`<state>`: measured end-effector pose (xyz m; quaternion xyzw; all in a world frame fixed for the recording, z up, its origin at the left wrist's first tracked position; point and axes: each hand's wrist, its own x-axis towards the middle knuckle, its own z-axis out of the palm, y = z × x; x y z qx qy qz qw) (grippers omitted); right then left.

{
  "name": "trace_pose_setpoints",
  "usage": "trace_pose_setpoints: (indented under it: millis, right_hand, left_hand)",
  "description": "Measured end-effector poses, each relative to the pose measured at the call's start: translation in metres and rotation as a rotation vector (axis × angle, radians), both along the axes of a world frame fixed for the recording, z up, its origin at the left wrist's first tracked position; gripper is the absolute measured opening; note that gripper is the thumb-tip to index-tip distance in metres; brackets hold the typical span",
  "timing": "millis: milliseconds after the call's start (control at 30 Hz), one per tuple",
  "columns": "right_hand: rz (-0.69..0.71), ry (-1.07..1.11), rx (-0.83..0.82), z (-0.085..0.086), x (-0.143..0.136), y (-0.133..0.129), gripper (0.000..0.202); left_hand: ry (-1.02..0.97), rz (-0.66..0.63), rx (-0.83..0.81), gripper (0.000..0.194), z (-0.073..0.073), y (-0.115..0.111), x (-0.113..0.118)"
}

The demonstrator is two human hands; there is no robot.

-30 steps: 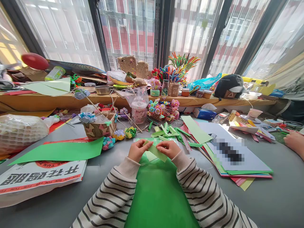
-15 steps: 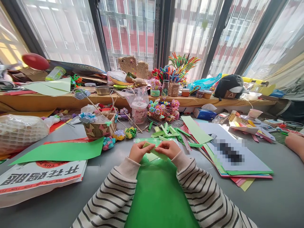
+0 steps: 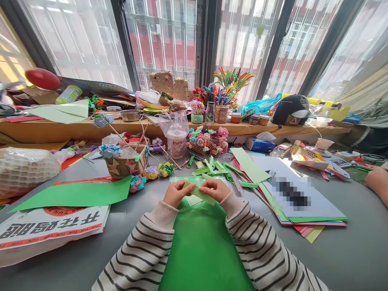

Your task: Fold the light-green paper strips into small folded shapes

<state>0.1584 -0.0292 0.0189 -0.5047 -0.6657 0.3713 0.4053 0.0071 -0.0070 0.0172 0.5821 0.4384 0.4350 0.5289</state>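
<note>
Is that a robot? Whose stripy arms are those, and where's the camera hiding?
No robot here! It's a person working with two bare hands, wearing striped sleeves. The camera is worn on that person's head, looking forward and down, so you see the hands from above.

The left hand and right hand pinch a piece of pale green paper between them. A smooth green sheet lies between the arms.

On the grey table are cut green strips, a basket with paper flowers, a cup and a stack of paper. At the right edge, another person's hand peeks in.
</note>
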Motion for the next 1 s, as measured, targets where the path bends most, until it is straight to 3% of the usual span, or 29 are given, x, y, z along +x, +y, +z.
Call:
trace_pose_setpoints:
  millis: [300, 500, 700, 1000]
  right_hand:
    - [0.002, -0.006, -0.007, -0.0004, 0.0, 0.0007, 0.019]
    - [-0.028, 0.011, -0.011, -0.0021, 0.0026, 0.0021, 0.019]
    - [-0.09, 0.069, 0.02, -0.0006, 0.0016, 0.0021, 0.02]
    - [-0.111, 0.058, 0.039, -0.0012, 0.0014, 0.0028, 0.023]
  left_hand:
    - [0.02, -0.016, 0.042, 0.024, 0.0074, -0.0026, -0.0017]
    - [-0.101, 0.123, -0.057, 0.028, 0.0059, 0.0024, -0.0054]
    - [-0.182, 0.051, -0.223, 0.032, 0.0042, -0.0009, 0.0009]
    - [-0.26, 0.081, -0.272, 0.029, 0.0042, -0.0013, 0.0008]
